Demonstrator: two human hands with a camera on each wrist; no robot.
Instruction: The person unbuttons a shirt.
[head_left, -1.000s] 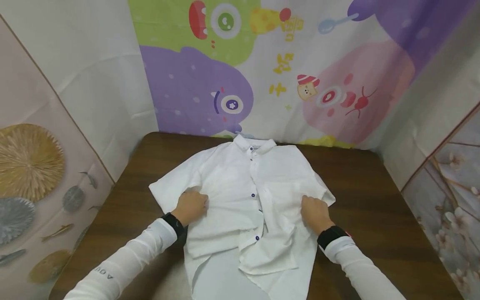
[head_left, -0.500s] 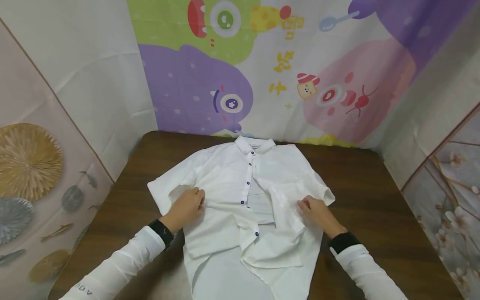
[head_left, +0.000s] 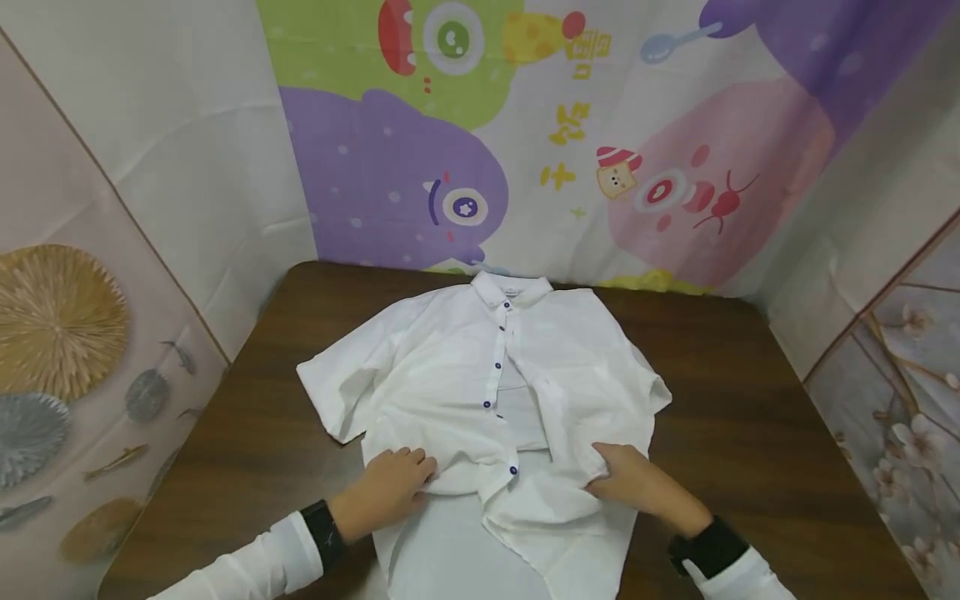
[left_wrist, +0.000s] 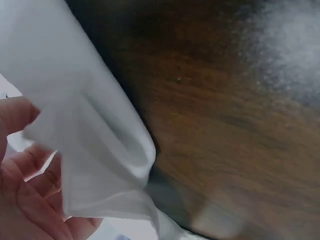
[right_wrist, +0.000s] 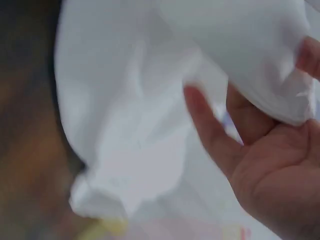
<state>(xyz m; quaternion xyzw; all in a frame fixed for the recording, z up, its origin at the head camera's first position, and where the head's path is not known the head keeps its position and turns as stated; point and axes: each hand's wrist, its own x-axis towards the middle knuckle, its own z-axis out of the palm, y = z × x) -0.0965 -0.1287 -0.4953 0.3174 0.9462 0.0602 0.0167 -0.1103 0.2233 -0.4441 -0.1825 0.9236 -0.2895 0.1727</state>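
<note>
A white short-sleeved shirt [head_left: 442, 367] with dark blue buttons lies front up, collar toward the back wall. Its front gapes partway down, and the lower front is bunched in folds. My left hand [head_left: 392, 490] holds the lower front on the left side, fingers over the cloth. In the left wrist view the shirt's edge [left_wrist: 105, 165] runs between thumb and fingers [left_wrist: 32, 162]. On the other side my right hand [head_left: 637, 482] pinches the lower front near the side seam. The right wrist view has a fold of cloth [right_wrist: 250, 55] between its thumb and fingers.
The shirt lies on a dark brown wooden table [head_left: 727, 383]. Behind the table hangs a curtain [head_left: 555, 242] printed with cartoon monsters. Patterned panels [head_left: 60, 333] flank it on both sides. The shirt's back tail [head_left: 457, 550] reaches toward the near edge.
Both hands have moved from the chest down toward the lower front of the shirt. The front placket has spread open in the middle, and the left sleeve opening now lies uncovered.
</note>
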